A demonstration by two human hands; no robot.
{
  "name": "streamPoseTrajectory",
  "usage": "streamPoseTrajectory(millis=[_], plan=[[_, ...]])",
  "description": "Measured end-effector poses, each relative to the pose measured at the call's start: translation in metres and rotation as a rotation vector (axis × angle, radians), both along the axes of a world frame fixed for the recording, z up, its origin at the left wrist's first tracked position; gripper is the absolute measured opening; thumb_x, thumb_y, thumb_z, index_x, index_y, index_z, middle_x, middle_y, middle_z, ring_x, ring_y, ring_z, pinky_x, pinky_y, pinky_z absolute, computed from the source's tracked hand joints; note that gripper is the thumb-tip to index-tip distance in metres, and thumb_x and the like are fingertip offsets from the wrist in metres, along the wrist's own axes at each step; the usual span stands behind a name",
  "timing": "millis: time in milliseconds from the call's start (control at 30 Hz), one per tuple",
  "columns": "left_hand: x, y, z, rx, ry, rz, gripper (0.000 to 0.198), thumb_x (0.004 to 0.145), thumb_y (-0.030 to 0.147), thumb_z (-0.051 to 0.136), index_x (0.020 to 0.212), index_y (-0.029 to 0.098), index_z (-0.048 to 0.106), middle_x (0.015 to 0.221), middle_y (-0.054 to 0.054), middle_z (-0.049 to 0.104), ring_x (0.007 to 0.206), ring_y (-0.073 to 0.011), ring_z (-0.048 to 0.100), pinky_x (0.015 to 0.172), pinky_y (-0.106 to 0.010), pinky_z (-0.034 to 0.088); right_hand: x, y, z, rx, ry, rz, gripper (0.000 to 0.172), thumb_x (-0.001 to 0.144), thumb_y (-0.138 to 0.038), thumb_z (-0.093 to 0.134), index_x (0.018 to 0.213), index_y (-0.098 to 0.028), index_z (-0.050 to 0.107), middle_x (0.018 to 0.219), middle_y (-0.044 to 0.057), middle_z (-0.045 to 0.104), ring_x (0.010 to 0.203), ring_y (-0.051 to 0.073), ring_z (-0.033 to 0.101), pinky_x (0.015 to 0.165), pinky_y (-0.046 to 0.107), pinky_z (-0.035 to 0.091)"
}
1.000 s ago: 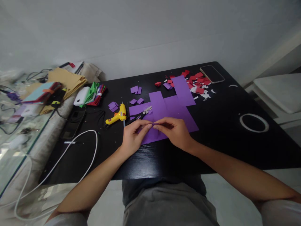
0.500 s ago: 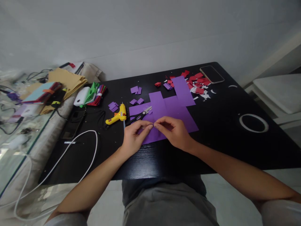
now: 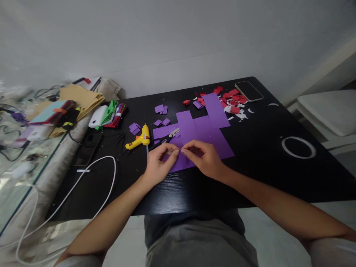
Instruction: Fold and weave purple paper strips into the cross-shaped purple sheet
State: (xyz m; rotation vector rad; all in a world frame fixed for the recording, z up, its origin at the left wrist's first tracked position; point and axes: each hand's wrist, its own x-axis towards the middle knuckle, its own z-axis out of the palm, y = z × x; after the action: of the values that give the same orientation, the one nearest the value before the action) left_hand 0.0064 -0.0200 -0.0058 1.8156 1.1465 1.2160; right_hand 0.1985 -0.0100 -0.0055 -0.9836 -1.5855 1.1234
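Note:
My left hand and my right hand meet fingertip to fingertip above sheets of purple paper. Both are closed in a pinch, thumb against forefinger. Whatever sits between the fingertips is too small to make out against the purple behind it. Just beyond my left hand lie black-handled scissors, partly on the purple paper. A yellow glue gun rests to their left. Small cut purple pieces lie in little groups behind the glue gun and scissors.
Red paper scraps and white offcuts are scattered at the back right near a phone. A white ring lies on the right. At the left are a dark phone, a white cable and bundled coloured paper.
My hands stay pinched together at nearly the same spot, with the fingertips slightly further apart. The whole view has shifted a little.

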Motion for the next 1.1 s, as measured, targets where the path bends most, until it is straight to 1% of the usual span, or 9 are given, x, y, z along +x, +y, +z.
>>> streamPoseTrajectory(millis=[167,400,533,700,967,1100], plan=[[-0.0006,0.0020,0.0007,-0.012,0.016,-0.035,0.013,0.095,0.029,0.066,0.091,0.017,0.069,0.081,-0.002,0.072,0.071,-0.0115,0.064,0.068,-0.023,0.052,-0.0011,0.0006,-0.0045,0.023,-0.009,-0.017,0.009,0.092,-0.030,0.071,0.090,-0.021,0.074,0.088,0.002,0.077,0.082,0.017,0.071,0.077,0.029,0.056],[-0.0015,0.0027,-0.0019,0.033,0.037,-0.016,0.015,0.095,0.031,0.067,0.094,0.017,0.071,0.083,-0.003,0.073,0.072,-0.0124,0.065,0.068,-0.024,0.052,-0.0013,0.0001,-0.0020,-0.017,0.021,-0.012,0.011,0.091,-0.032,0.071,0.090,-0.022,0.075,0.088,0.002,0.077,0.082,0.017,0.071,0.077,0.030,0.057],[-0.0025,0.0023,-0.0036,0.005,0.038,-0.005,0.018,0.096,0.034,0.065,0.093,0.017,0.070,0.081,-0.003,0.072,0.070,-0.0129,0.063,0.067,-0.025,0.052,-0.0010,-0.0003,-0.0004,-0.031,0.021,-0.010,0.012,0.091,-0.033,0.071,0.090,-0.022,0.074,0.088,0.002,0.076,0.082,0.018,0.071,0.079,0.032,0.057],[-0.0046,0.0029,-0.0042,-0.034,0.019,0.008,0.020,0.097,0.035,0.063,0.092,0.017,0.069,0.076,-0.001,0.066,0.067,-0.0118,0.059,0.065,-0.024,0.049,0.0009,0.0025,0.0017,-0.048,0.038,-0.036,0.013,0.089,-0.034,0.073,0.089,-0.021,0.074,0.086,0.003,0.076,0.081,0.018,0.070,0.076,0.031,0.056],[-0.0038,0.0030,-0.0029,0.036,0.030,0.016,0.015,0.097,0.031,0.064,0.093,0.017,0.070,0.081,-0.002,0.070,0.072,-0.0121,0.061,0.068,-0.024,0.050,0.0021,0.0046,0.0023,-0.094,0.091,-0.009,0.014,0.088,-0.035,0.075,0.089,-0.020,0.075,0.087,0.002,0.075,0.081,0.017,0.070,0.078,0.031,0.056],[-0.0041,0.0033,-0.0041,0.039,0.033,0.021,0.015,0.097,0.031,0.064,0.093,0.017,0.070,0.081,-0.002,0.070,0.071,-0.0124,0.061,0.070,-0.025,0.050,0.0014,0.0042,0.0018,-0.108,0.109,-0.018,0.015,0.087,-0.035,0.075,0.087,-0.020,0.075,0.086,0.003,0.075,0.081,0.018,0.070,0.078,0.032,0.056]])
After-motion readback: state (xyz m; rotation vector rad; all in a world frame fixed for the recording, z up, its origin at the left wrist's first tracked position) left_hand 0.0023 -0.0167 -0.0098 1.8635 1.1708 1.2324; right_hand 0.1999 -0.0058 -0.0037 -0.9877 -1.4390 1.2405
